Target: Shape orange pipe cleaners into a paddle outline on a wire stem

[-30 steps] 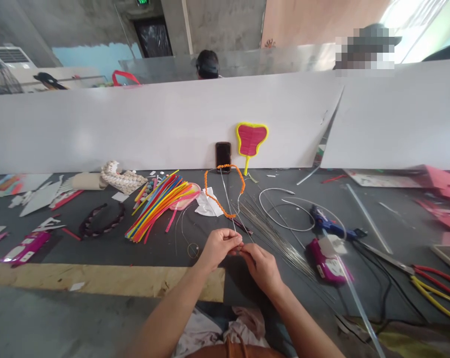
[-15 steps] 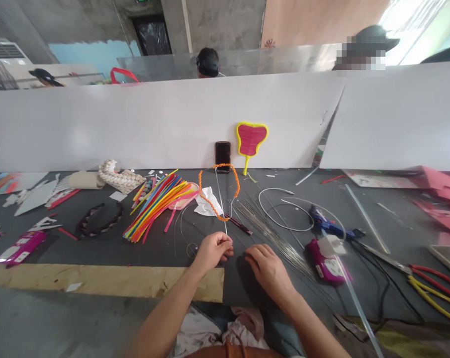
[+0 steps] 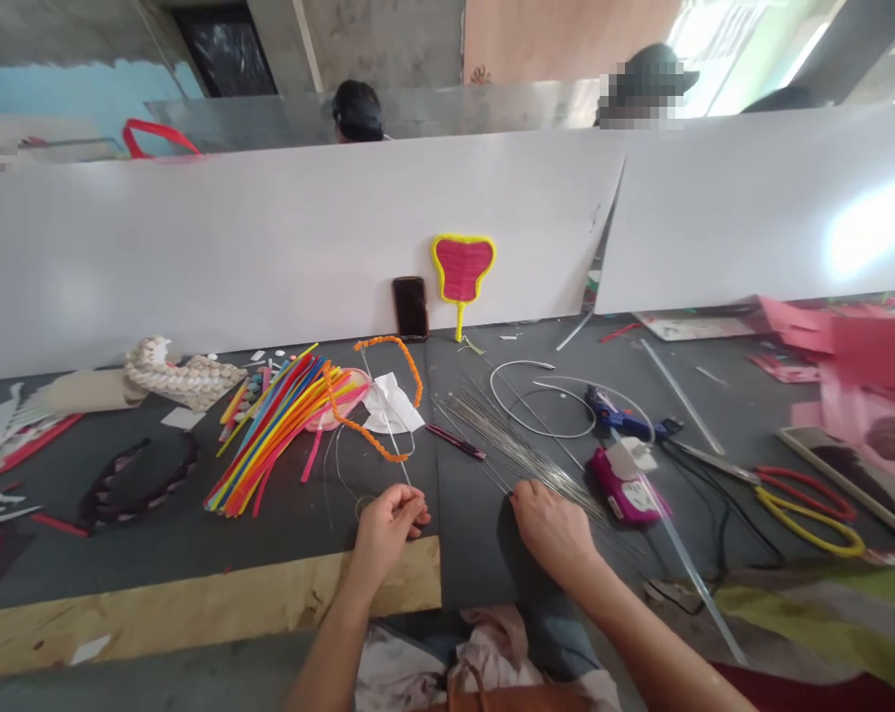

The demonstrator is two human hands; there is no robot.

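Pinched in the fingers of my left hand (image 3: pixel 385 529) is the bare wire stem of a fan-shaped wire frame (image 3: pixel 415 372). Twisted orange wrapping covers most of its loop, which rises tilted away from me. My right hand (image 3: pixel 552 522) rests low over the grey table, fingers curled down at the end of a thin metal wire (image 3: pixel 495 477); its fingertips are partly hidden. Beyond that hand lies a spread of loose straight wires (image 3: pixel 517 445). Dark red tweezers (image 3: pixel 454 441) lie between the hands, and a white tissue (image 3: pixel 392 405) is behind the loop.
Left are colourful pipe cleaners (image 3: pixel 276 435) and a dark braided band (image 3: pixel 139 485). A phone (image 3: pixel 410 309) and a yellow-edged fan (image 3: pixel 463 272) lean on the white partition (image 3: pixel 269 247). Right are coiled wire (image 3: pixel 495 396), a blue glue gun (image 3: pixel 625 415), a purple box (image 3: pixel 625 494) and scissors (image 3: pixel 803 504).
The view has turned to the right. My left hand still holds the orange frame, now tilted further left. My right hand has moved away from it, to the end of a thin wire.
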